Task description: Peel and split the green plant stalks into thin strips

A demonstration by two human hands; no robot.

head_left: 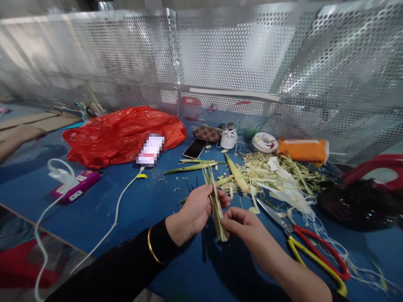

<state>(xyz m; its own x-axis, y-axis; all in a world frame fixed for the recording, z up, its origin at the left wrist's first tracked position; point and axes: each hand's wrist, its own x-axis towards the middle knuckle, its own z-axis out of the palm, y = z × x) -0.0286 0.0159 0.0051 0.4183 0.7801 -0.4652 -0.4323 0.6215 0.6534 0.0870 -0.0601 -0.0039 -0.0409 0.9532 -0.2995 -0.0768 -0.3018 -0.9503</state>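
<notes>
A narrow bundle of pale green leaf strips (216, 207) stands nearly upright between my hands, with thin tips fanning out at its top. My left hand (195, 206) is wrapped round its upper part. Lower down, my right hand (247, 226) pinches the bundle's right edge between thumb and fingers. To the right of my right hand lie scissors (283, 222) with one red and one yellow handle, blades pointing away. Just beyond my hands are a pointed green shoot (236, 173), several long leaf pieces (192, 167) and a heap of leaf scraps (267, 174).
A red plastic bag (126, 134), a lit phone (151, 150) on a white cable and a purple power strip (77, 186) lie left. Behind are a dark phone (195, 148), checked case (207, 134) and orange packet (304, 150). White threads (324, 235) trail right. A person's arm (19, 140) shows far left.
</notes>
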